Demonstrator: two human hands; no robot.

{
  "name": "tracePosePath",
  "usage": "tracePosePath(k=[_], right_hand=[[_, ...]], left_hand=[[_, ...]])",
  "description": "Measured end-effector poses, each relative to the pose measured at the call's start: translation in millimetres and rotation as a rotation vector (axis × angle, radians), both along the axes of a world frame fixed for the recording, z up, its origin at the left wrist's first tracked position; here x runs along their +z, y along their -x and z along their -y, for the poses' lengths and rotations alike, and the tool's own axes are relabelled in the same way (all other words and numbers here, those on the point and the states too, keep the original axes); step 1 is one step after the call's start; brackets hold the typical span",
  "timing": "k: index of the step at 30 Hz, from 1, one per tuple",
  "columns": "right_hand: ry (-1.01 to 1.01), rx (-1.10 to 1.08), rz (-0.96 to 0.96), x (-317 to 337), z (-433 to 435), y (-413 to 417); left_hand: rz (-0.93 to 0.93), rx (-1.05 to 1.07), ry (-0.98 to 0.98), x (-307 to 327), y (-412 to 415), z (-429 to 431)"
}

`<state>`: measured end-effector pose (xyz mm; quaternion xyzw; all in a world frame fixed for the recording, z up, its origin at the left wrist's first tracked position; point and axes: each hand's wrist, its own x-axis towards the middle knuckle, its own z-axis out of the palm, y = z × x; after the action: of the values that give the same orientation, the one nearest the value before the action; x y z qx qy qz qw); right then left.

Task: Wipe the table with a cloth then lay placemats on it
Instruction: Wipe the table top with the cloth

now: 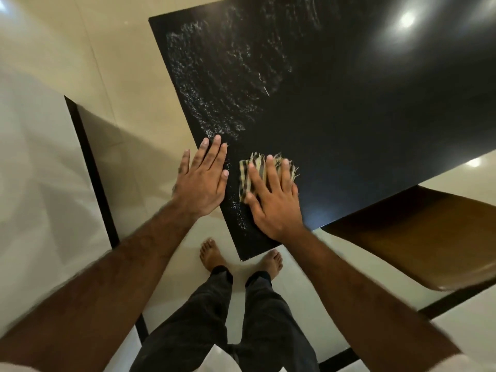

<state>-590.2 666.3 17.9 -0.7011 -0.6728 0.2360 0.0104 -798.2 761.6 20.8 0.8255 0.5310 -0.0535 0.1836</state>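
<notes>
While you stand barefoot at the near corner of the table point(349, 108), both of your hands lie flat on its dark top, fingers spread rather than curled around anything. Your right hand point(273, 200), at about 5 o'clock from the middle of the table, presses palm-down on the cloth point(257, 173), a small checked rag with a frayed fringe poking out past your fingertips toward 12 o'clock; it is pinned under the palm, not gripped, which suits pushing it across the surface with even pressure. Your left hand point(204, 181), just beside it at 9 o'clock but not touching it or the cloth, rests open on the table's edge, most likely as a brace while you lean in. A narrow strip of bare table separates the two hands. Farther out, toward 11 and 12 o'clock, pale damp streaks point(214, 84) arc across the top, so that stretch looks already wiped, while the side toward 2 o'clock shows only ceiling-light glare and reads as not yet covered. At 4 o'clock a brown chair point(429, 237) sits tucked against the table edge. No placemats are visible anywhere, so by my judgement you are mid-wipe, with the laying step not yet begun.
</notes>
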Motion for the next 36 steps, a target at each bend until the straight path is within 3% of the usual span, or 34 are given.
tracePosePath(k=[2,6,11,18,23,27,32,36], right_hand=[[0.007,-0.040,-0.103,10,-1,-20],[-0.179,-0.286,-0.069,16,-42,-78],[-0.222,-0.157,0.023,-9,-67,-101],[-0.349,-0.070,0.155,-20,-61,-97],[-0.346,0.092,0.193,-25,-60,-96],[-0.323,0.100,0.213,-26,-65,-94],[-0.300,0.105,0.195,-26,-67,-95],[-0.304,0.102,0.196,-28,-68,-96]], left_hand=[[0.019,0.025,0.004,3,-12,4],[0.038,-0.053,-0.083,0,-68,33],[0.028,-0.063,-0.120,-17,-113,57],[-0.060,0.146,-0.076,-19,-54,127],[-0.101,0.346,-0.137,-15,-76,61],[-0.123,0.317,-0.134,-15,-93,21],[-0.100,0.140,-0.075,-16,-90,126],[-0.130,0.170,-0.002,-11,-82,179]])
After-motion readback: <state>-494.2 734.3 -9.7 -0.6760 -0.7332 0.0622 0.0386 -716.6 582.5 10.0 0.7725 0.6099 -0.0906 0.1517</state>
